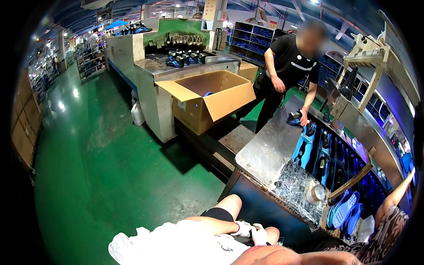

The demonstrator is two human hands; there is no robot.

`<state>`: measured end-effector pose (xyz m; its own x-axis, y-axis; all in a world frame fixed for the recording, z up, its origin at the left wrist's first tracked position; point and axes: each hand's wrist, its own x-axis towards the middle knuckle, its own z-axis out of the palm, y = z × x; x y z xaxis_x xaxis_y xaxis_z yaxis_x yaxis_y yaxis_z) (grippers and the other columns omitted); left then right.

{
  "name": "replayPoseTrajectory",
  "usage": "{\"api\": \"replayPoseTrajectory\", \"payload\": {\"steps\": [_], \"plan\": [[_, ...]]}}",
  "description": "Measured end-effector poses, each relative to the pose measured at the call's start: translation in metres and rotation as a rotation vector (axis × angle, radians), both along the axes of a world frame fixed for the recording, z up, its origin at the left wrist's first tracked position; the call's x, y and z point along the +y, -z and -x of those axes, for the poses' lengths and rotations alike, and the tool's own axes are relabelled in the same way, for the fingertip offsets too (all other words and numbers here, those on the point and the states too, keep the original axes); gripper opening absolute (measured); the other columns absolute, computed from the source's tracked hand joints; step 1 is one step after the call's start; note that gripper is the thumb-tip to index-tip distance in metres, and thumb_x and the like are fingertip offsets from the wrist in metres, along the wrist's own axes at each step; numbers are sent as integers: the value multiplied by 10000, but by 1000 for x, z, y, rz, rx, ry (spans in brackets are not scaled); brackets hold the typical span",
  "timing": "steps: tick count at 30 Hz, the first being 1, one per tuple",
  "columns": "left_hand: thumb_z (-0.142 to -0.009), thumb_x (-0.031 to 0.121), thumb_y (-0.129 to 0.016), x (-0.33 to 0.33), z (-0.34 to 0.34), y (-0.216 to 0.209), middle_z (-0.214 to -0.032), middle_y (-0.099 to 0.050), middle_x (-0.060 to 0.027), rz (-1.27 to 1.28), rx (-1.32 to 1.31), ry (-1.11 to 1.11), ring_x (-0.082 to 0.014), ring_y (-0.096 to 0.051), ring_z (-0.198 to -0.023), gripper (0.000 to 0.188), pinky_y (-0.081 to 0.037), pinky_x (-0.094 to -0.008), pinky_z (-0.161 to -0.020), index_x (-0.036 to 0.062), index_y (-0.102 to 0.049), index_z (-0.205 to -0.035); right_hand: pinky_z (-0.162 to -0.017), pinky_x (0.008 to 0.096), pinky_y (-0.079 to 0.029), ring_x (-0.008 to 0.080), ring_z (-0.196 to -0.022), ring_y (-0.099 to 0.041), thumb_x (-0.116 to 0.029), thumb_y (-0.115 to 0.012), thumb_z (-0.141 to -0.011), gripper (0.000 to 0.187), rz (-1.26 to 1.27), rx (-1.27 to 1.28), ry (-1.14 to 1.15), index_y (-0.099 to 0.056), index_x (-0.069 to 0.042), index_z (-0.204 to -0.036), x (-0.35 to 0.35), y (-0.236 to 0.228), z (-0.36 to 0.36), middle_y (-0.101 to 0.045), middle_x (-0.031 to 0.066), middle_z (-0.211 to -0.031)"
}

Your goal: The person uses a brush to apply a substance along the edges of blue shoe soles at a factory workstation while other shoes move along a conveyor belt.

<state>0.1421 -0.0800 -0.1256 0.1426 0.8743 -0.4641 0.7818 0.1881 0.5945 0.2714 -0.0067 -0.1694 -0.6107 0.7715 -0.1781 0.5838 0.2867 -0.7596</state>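
Both my hands wear white gloves and meet low over my bare knees, below the near edge of the metal worktable [263,154]. My left hand [241,229] has its fingers curled in toward the right. Against it rests my right hand [259,235], its fingers drawn together and touching the left glove. Anything between the fingers is too small or hidden to make out. A white cloth or garment [176,243] covers my lap to the left. Nearest on the table is a roll of tape [316,193], on a worn, tape-covered patch.
Blue soles [344,208] are stacked at the table's right end, beside a belt of blue shoe parts [304,148]. Across it, a co-worker [293,62] handles a dark shoe [294,117]. An open carton [198,115] stands before a machine bearing shoes [185,58]. Another person's arm [397,194] reaches in.
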Motion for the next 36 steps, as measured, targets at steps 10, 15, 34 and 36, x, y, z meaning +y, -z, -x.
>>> {"api": "replayPoseTrajectory", "payload": {"steps": [10, 15, 34, 36], "plan": [[-852, 262, -532, 7, 3, 53, -850, -658, -128, -160, -8, 41, -280, -634, -758, 217, -482, -409, -648, 81, -642, -898, -846, 319, -482, 257, -940, -648, -239, -595, -825, 281, -26, 62, -27, -642, -72, -1045, -4, -8, -8, -677, 145, -979], [-855, 258, -521, 13, 5, 119, -850, -661, -79, -353, 441, 344, -227, -637, -781, 188, -479, -351, -695, 157, -655, -939, -825, 333, -495, 266, -917, -653, -236, -584, -834, 256, -28, 59, 20, -642, -86, -1033, -11, -23, -14, -680, 134, -959], [-833, 379, -497, 16, 34, 94, -1191, -579, -192, 258, 159, 124, -343, -556, -1104, 463, -434, -401, -944, 103, -591, -1193, -782, 404, -485, 299, -871, -640, -431, -484, -850, 356, -43, -65, 154, -641, -169, -1034, -5, -26, -17, -670, 126, -919], [-824, 366, -517, 12, 25, 86, -1288, -490, -251, 165, 267, 65, -387, -550, -1088, 519, -433, -399, -947, 24, -556, -1212, -761, 423, -480, 312, -851, -636, -408, -494, -853, 322, -38, -78, 149, -633, -164, -1010, -9, -36, -21, -666, 123, -892]]}}
